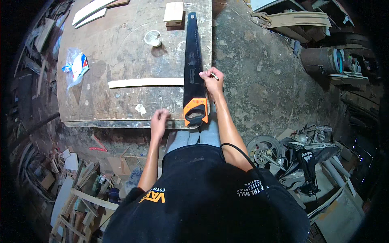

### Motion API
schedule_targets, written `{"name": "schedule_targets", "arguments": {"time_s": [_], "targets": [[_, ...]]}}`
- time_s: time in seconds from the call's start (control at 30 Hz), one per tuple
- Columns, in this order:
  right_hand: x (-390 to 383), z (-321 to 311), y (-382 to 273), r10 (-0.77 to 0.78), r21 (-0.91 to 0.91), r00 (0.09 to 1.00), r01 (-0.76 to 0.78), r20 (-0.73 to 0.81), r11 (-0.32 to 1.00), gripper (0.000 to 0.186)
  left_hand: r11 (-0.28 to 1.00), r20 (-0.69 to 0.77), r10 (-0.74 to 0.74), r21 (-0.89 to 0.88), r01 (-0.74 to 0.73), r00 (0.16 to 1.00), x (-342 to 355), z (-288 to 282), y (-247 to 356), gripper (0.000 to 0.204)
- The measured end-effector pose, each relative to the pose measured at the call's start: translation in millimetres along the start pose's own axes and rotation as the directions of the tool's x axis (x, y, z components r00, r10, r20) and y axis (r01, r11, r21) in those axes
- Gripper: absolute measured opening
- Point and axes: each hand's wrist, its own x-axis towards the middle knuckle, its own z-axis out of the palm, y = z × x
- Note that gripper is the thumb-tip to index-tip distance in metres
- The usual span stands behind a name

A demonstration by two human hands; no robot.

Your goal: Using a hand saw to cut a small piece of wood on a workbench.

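A handsaw (193, 60) with a dark blade and an orange-and-black handle lies on the worktable (133, 103), near its right edge, its handle toward me. My right hand (213, 83) is closed around a slim, pen-like metal piece (212, 75), its fingertips against the blade's right edge. A narrow pale wood strip (146, 82) runs crosswise on the table, its right end meeting the saw; whether it continues underneath is hidden. Over the table's front edge hovers my left hand (159, 118), fingers loosely bent and slightly blurred, with nothing visible in it.
Farther back on the table are a clear plastic cup (153, 38), small wood blocks (173, 12) and pale boards (91, 11). A crumpled plastic packet (76, 67) lies at left. Scrap wood (87, 202) fills the floor at lower left; a wheel (265, 150) and machine parts stand at right.
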Motion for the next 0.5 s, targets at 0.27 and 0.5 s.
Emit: {"name": "schedule_targets", "arguments": {"time_s": [0.27,0.5], "targets": [[55.0,-6.3,-16.5,-0.074,-0.148,0.996,0.079,0.041,0.986,0.027,0.483,0.186,0.715,0.564,-0.67,0.673,56.0,96.2,131.7,0.058],[49.2,-29.4,-42.8,-0.313,-0.649,0.901,0.433,0.3,0.625,0.03,0.156,0.468,0.666,0.674,-0.722,0.581,89.3,115.8,117.0,0.084]]}}
